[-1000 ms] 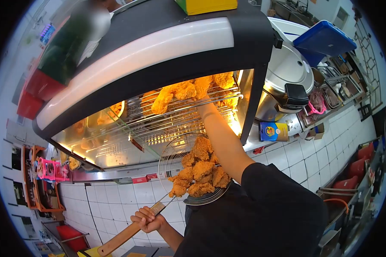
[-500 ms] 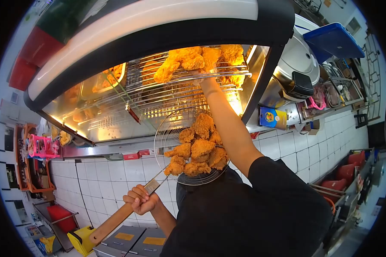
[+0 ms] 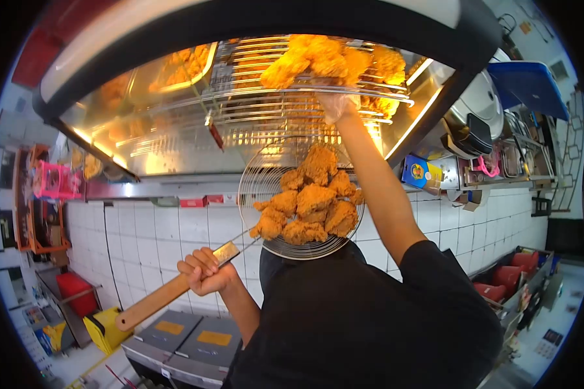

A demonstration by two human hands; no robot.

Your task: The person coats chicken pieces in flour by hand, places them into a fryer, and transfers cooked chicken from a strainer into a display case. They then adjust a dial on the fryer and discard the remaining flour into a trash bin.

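Observation:
My left hand (image 3: pixel 207 271) is closed around the wooden handle (image 3: pixel 154 299) of a round wire skimmer (image 3: pixel 253 194). Several pieces of fried chicken (image 3: pixel 315 201) lie heaped in its basket, just in front of the lit warming cabinet. My right hand (image 3: pixel 339 107), in what looks like a clear plastic glove, reaches into the cabinet at the front of the upper wire rack (image 3: pixel 240 117). Bars and chicken hide its fingers, so I cannot see whether it grips anything. More fried chicken (image 3: pixel 311 58) sits on that rack, right by the hand.
The warming cabinet's dark frame (image 3: pixel 396 35) arches over the opening. Inside, a metal tray (image 3: pixel 209 65) of fried food stands to the left. A blue-and-yellow box (image 3: pixel 422 174) and a large lidded pot (image 3: pixel 480 107) are at right. Grey bins (image 3: pixel 194 343) stand below my left arm.
The view has shifted, with the cabinet now higher and further right in it. My right hand is still at the upper rack, its wrist lower against the bars. My left hand keeps hold of the skimmer.

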